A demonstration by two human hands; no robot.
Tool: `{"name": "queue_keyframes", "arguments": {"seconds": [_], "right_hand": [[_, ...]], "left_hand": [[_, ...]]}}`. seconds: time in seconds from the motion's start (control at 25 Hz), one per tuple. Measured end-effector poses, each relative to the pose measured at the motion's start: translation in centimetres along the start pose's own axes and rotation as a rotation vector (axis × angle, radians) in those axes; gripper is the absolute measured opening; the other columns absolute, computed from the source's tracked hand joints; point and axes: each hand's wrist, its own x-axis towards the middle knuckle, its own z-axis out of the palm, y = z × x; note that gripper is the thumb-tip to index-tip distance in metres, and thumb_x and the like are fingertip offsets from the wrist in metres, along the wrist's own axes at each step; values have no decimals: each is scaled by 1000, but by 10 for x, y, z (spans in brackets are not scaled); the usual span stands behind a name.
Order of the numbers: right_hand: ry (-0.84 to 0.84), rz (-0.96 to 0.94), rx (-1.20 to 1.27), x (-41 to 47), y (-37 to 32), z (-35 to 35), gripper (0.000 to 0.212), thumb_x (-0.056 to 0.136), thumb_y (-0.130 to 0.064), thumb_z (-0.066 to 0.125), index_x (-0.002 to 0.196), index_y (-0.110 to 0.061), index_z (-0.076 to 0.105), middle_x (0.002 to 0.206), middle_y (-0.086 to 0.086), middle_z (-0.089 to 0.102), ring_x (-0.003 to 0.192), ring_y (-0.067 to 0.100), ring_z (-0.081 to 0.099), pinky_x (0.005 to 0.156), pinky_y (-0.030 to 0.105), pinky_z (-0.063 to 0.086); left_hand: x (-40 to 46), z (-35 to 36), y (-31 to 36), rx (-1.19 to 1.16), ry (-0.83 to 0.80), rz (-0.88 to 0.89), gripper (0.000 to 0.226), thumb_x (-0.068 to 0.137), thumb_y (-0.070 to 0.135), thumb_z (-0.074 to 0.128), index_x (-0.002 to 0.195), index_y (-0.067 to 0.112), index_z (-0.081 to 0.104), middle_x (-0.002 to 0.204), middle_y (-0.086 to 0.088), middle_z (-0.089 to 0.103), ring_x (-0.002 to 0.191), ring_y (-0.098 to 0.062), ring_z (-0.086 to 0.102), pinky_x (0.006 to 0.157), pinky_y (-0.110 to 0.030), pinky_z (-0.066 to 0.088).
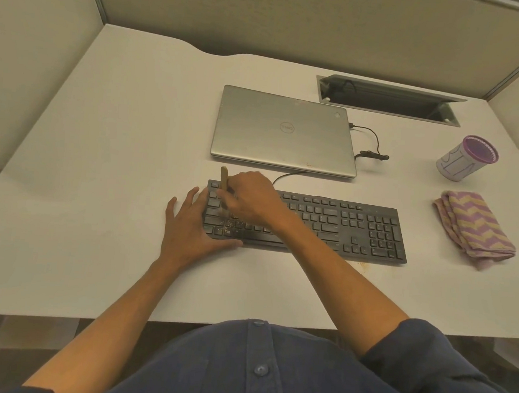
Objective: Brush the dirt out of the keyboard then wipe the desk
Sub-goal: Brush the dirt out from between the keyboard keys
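Nearest the front edge of the pale desk [108,142], the left hand [188,225] lies flat with its fingers straight and spread, pressing the left end of the flat black plastic keyboard [357,227] to steady it. Just behind it, the right hand [249,198] has its fingers curled round the tan wooden handle of a small brush [223,178], bristles down among the keys at the keyboard's left end. Pale crumbs show on the lower left keys, so brushing looks to be in its early part, with the rest of the board likely still to do and the wiping not yet begun. The folded purple-and-yellow zigzag cloth [474,226] lies untouched near the right edge, beside a white and purple cup [465,158]. Farther back rests a closed silver laptop [284,130], its cable trailing right, then a cable slot toward the back right corner. The left half of the desk gives wide room for sweeping.
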Motion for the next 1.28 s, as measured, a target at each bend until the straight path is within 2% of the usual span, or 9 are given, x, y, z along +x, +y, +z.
{"name": "queue_keyframes", "arguments": {"seconds": [0.12,0.24,0.4,0.52,0.64,0.8,0.96,1.12,1.28], "right_hand": [[-49,53,44,-2,5,2,35,95,-40,49,75,-14,62,71,3,64,67,22,58,62,34,44],[25,70,65,-8,8,3,38,96,-40,48,77,-13,67,68,3,65,63,20,58,59,33,42],[-19,70,79,-15,7,5,36,96,-36,49,69,-15,59,59,1,57,55,17,52,50,28,32],[38,61,70,-16,6,5,38,97,-39,49,76,-12,66,64,2,62,61,19,57,56,32,40],[-28,39,100,-16,8,8,36,95,-40,49,75,-14,65,66,2,65,61,18,59,63,38,50],[75,39,142,-13,3,8,39,96,-44,47,77,-18,69,66,-1,66,63,17,58,65,35,47],[-28,46,152,-17,3,12,35,97,-39,48,82,-16,69,73,-2,70,64,14,60,68,35,49],[58,9,140,-19,0,14,36,97,-42,48,83,-15,69,72,1,68,66,19,60,65,35,47],[13,-17,101,-20,-3,18,37,95,-41,48,76,-16,69,68,1,68,64,19,60,66,37,51]], "left_hand": [[-1,0,0,3,0,-2,131,51,101,51,156,26,28,160,7,35,153,-9,13,123,-44,-3],[0,1,-1,9,0,-4,131,52,101,50,156,26,27,160,6,36,153,-9,14,123,-43,-3],[-1,2,-2,6,5,3,129,53,101,50,156,26,27,159,6,37,152,-9,14,123,-44,-2],[0,2,-2,6,-3,8,129,53,102,48,156,26,28,159,6,37,152,-10,15,123,-46,-1],[0,2,-2,9,3,11,129,54,102,48,156,27,28,159,7,37,152,-11,16,123,-45,-2],[-1,2,-2,18,17,17,127,55,99,52,155,24,30,160,5,37,152,-12,18,123,-46,0],[-1,2,-1,8,15,21,124,57,97,52,156,26,29,159,5,38,152,-14,19,122,-45,-1],[0,3,-2,17,17,19,124,58,98,51,157,26,28,160,4,36,152,-14,19,122,-47,0],[1,5,-5,25,12,24,121,60,95,53,157,28,27,159,5,38,152,-13,19,122,-48,1]]}}
